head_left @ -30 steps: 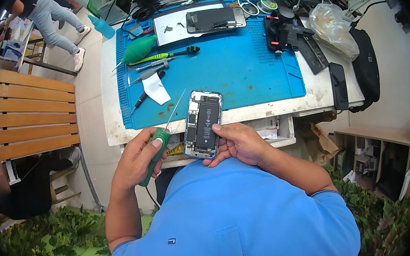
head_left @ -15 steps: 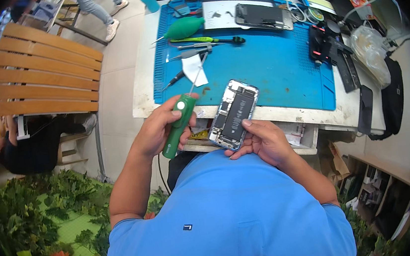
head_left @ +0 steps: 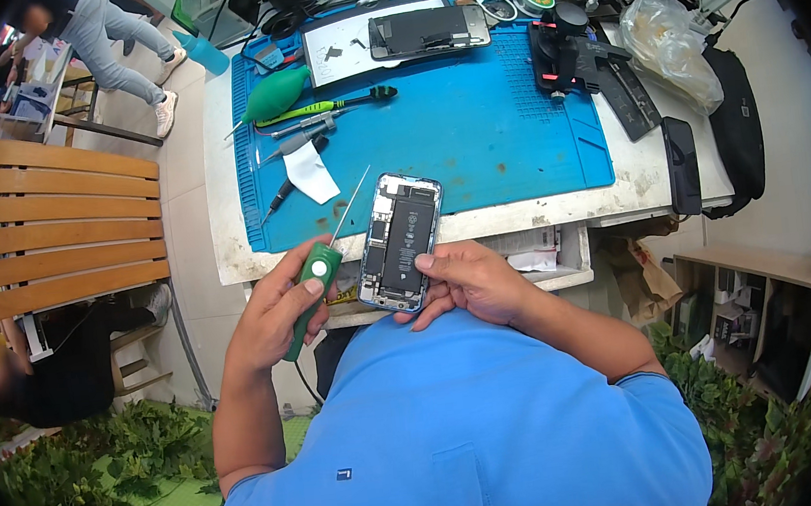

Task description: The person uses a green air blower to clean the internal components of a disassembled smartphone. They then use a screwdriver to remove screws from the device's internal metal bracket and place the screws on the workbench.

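"Where's the opened phone?"
"Frame centre, long axis tilted up-right, gripped in the right hand."
"And the left hand?"
"Just left of it, wrapped around the green tool."

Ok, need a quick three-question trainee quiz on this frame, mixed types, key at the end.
1. What does the left hand hold?
2. True or false: the opened phone is lying flat on the blue mat.
3. Which of these lies on the mat?
A. The clear plastic bag
B. The green bulb blower
C. The slatted wooden bench

Key:
1. A green-handled tool with a thin metal shaft.
2. False; the right hand holds it.
3. B.
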`<state>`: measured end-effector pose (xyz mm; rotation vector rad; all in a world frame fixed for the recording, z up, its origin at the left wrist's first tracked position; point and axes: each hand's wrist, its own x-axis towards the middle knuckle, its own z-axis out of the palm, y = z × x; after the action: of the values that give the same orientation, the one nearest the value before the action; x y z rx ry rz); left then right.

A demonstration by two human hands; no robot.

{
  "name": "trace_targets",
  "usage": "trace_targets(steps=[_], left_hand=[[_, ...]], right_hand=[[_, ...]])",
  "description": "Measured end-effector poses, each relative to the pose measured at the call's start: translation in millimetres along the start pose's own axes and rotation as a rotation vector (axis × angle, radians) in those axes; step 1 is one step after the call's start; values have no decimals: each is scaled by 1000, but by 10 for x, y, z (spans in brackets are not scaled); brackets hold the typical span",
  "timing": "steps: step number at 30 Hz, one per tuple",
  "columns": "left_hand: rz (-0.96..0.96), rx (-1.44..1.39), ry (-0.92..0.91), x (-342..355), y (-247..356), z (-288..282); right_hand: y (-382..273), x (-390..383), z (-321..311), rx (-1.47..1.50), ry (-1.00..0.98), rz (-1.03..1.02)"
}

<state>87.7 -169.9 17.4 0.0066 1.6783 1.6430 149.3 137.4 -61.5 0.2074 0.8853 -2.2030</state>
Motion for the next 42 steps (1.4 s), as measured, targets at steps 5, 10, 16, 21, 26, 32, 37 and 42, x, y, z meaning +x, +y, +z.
trace_targets(steps=[5, 10, 16, 21, 26, 32, 37, 42], left_hand=[[-40, 54, 10, -47, 10, 57], [-46, 98, 23, -108, -10, 123], [-45, 100, 22, -138, -30, 96], [-59, 98, 42, -185, -31, 82], [-69, 128, 44, -247, -32, 34], [-86, 224, 86, -401, 44, 10], [148, 316, 212, -353, -132, 55], [239, 233, 281, -118, -139, 232]], right_hand=[[-3, 15, 40, -39, 7, -8], [39, 60, 45, -122, -3, -23], [-25, 73, 130, -175, 17, 18], [-40, 130, 106, -82, -4, 64], [-21, 201, 137, -98, -34, 100], [30, 378, 213, -63, -76, 145], [100, 475, 303, 10, -95, 69], [140, 436, 324, 96, -23, -64]])
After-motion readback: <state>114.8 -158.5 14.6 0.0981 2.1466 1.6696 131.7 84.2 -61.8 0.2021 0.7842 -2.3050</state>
